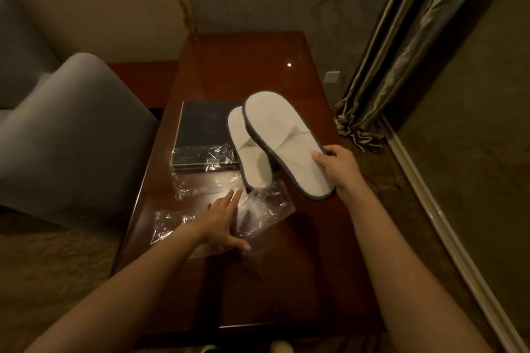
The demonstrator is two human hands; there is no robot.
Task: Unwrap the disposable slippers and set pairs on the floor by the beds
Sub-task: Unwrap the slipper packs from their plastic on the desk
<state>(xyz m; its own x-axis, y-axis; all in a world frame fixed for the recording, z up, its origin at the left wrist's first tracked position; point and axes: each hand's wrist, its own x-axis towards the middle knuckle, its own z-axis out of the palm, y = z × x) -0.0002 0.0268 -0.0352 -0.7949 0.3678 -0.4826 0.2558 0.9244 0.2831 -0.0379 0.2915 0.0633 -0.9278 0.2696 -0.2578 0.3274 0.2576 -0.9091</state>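
Observation:
My right hand (339, 169) grips the toe end of a white disposable slipper (284, 137) with a dark grey rim, held tilted above the table. A second matching slipper (252, 152) sits just behind and left of it, its toe end resting near the table. My left hand (222, 216) lies flat with fingers spread on crumpled clear plastic wrap (263, 206) on the dark wooden table (258, 66). More clear wrap (200, 183) lies further left, with something pale inside it that I cannot make out.
A dark flat tray or folder (200, 126) lies on the table behind the wraps. A grey upholstered chair (71, 129) stands close on the left. Heavy curtains (401, 51) hang on the right, with carpeted floor (473, 137) beyond.

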